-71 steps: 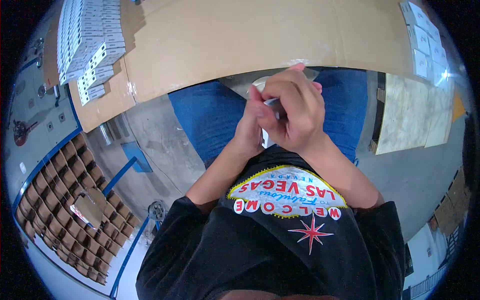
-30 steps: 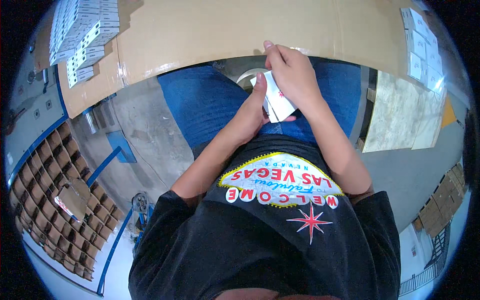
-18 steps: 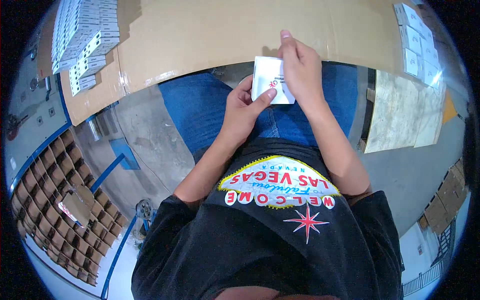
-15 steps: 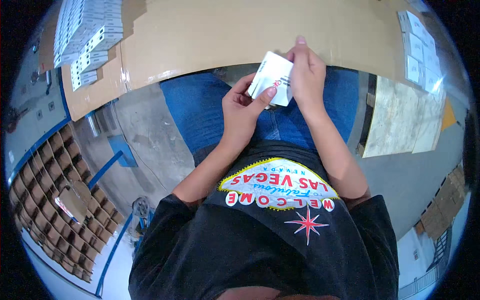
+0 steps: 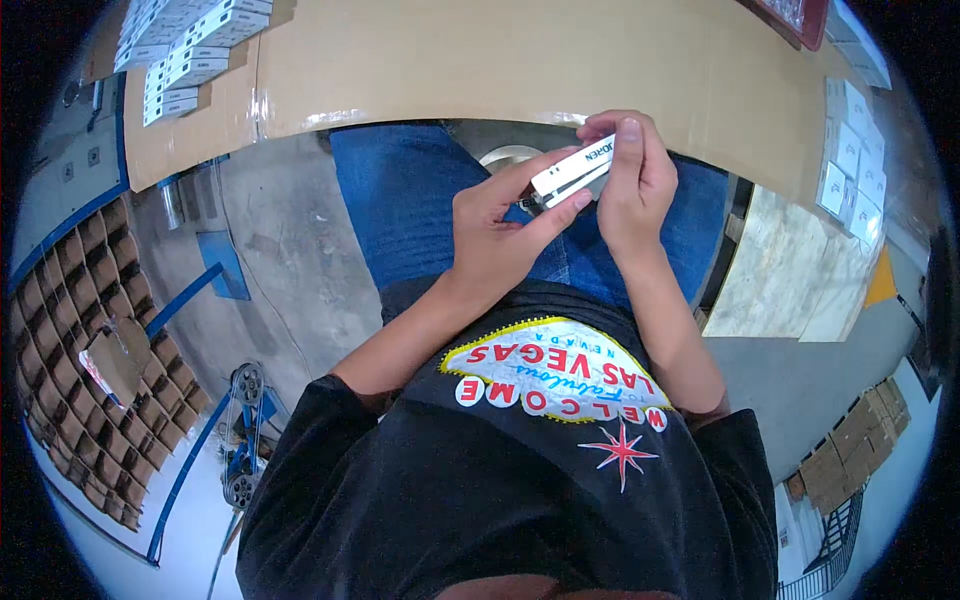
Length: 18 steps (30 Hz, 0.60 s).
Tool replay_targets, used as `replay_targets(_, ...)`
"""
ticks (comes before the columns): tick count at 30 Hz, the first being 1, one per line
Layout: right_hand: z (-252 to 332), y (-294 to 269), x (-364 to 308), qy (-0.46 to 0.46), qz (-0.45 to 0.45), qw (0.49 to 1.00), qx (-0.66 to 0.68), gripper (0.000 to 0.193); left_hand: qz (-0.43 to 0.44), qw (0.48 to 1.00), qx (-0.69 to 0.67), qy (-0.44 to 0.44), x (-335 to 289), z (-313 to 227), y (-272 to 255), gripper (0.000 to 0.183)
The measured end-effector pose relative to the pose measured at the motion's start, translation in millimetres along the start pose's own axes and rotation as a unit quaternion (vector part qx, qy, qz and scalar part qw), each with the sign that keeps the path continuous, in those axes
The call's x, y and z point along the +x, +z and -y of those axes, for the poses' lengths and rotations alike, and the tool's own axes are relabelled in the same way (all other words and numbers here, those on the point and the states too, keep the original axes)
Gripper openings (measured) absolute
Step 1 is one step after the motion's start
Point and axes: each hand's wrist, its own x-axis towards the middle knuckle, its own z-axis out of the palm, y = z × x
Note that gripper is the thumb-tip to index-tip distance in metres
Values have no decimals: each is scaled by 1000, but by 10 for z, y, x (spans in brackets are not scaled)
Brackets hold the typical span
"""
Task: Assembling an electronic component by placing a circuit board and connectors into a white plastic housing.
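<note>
Above my lap, near the front edge of the table, both hands hold a small white box (image 5: 572, 172). Its narrow printed side faces up, and a dark gap runs along the lower side. My left hand (image 5: 497, 218) grips the box's left end between thumb and fingers. A small dark piece shows at that end, too small to make out. My right hand (image 5: 640, 185) is closed round the right end, thumb on top, its other fingers partly hidden behind the box.
The cardboard-covered table (image 5: 500, 62) spans the top. White boxes are stacked at its left (image 5: 190, 72) and right (image 5: 853, 160). A dark red tray (image 5: 800, 25) stands at the far right. Beside my legs are a pale wooden board (image 5: 775, 265) and, farther left, a cardboard divider grid (image 5: 90, 270).
The white box has turned from its broad face to its narrow side. My right hand has closed onto its right end. The view has shifted, bringing in the red tray.
</note>
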Motion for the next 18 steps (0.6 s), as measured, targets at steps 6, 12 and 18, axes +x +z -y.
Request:
replay_targets(6,-31,-32,-19,5,2,1000,-1,33,51,998,42,21,10,-66,-46,42)
replay_targets(12,-20,-28,-8,-11,2,1000,-4,35,32,998,33,35,21,-40,-11,40)
replay_targets(18,-60,-74,-20,-23,8,1000,-2,36,21,1000,0,23,9,-4,10,39)
